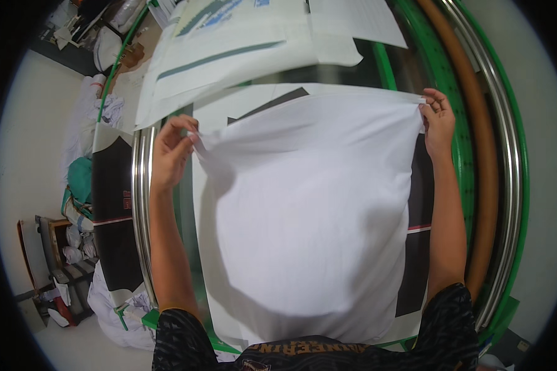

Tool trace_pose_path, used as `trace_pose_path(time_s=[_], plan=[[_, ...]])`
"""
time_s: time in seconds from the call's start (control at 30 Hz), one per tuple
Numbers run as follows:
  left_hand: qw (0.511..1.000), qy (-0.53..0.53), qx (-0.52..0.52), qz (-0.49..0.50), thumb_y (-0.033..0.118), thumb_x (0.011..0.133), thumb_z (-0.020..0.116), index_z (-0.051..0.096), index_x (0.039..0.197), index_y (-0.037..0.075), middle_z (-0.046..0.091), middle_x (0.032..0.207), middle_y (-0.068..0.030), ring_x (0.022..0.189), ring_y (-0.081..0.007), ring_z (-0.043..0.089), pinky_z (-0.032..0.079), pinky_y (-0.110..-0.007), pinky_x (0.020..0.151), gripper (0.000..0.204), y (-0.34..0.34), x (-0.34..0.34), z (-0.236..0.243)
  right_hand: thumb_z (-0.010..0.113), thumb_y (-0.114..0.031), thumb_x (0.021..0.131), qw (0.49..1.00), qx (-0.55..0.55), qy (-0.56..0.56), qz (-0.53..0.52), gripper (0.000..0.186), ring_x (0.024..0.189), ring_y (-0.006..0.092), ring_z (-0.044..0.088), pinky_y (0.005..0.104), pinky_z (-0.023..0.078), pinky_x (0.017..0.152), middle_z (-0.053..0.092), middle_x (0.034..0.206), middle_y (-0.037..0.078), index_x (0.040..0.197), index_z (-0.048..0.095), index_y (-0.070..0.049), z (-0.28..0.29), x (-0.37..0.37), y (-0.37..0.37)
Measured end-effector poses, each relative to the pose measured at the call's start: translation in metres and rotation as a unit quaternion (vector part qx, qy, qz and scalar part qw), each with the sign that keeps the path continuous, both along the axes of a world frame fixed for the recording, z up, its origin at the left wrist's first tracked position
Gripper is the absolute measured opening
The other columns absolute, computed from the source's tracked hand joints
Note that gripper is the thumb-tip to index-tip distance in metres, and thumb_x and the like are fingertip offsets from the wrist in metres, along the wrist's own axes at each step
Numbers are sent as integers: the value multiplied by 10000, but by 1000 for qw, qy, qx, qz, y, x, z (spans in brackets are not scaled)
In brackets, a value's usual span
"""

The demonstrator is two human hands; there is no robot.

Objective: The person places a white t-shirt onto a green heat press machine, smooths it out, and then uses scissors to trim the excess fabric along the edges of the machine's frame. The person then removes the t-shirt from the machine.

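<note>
A large piece of white fabric (pixel 315 204) is stretched between my two hands, its far edge lifted and its body draping toward me. My left hand (pixel 172 148) pinches its far left corner, where the cloth gathers into creases. At the far right corner, my right hand (pixel 437 117) pinches the edge between thumb and fingers. Beneath the cloth lies a white printed sheet with black panels (pixel 414 260); a black area with a thin red and white stripe shows at its right side. The fabric hides most of that sheet.
Green machine framing (pixel 464 161) runs along the right, beside a brown roller (pixel 486 185) and metal bars (pixel 507 154). Printed paper (pixel 229 49) hangs across the far side. At left are metal rails (pixel 143 204), a black printed panel (pixel 112 179) and heaped white cloth (pixel 120 315).
</note>
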State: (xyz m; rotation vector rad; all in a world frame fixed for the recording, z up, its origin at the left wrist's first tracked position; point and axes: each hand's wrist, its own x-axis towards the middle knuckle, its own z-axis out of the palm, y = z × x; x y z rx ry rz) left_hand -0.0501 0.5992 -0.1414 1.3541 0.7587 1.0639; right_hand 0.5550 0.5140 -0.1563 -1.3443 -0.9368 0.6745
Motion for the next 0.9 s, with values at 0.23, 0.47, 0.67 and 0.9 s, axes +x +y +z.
trace_pose_path(time_s=[0.23, 0.47, 0.67, 0.9], plan=[[990, 98, -23, 98, 12, 1034, 712, 695, 1121, 32, 653, 1115, -2, 865, -55, 542, 432, -220, 730, 91, 24, 29, -81, 705, 38, 955, 999, -5, 9, -36, 341, 906, 43, 581, 185, 443, 758, 686, 1137, 25, 1291, 734, -10, -78, 23, 23], [911, 287, 186, 230, 2, 1030, 653, 706, 1119, 15, 710, 1024, -51, 882, -138, 637, 535, -318, 853, 104, 137, 59, -123, 761, -25, 938, 982, -60, -167, -68, 340, 977, 125, 681, 272, 541, 879, 740, 1122, 53, 1277, 753, -31, -107, 37, 101], [889, 375, 113, 237, 7, 986, 699, 746, 1183, 51, 768, 1075, -113, 932, -212, 720, 562, -359, 902, 208, 119, 74, -123, 792, -89, 899, 972, -154, -169, -52, 398, 956, 171, 735, 319, 578, 875, 795, 1104, 72, 1292, 746, -45, -113, 32, 89], [914, 354, -27, 196, 82, 902, 806, 763, 1253, -3, 796, 1105, -152, 970, -218, 741, 579, -366, 894, 364, 112, 49, -113, 891, -113, 788, 960, -240, -106, -98, 466, 859, 203, 724, 356, 585, 823, 791, 971, 134, 1213, 756, 22, -105, 30, 76]])
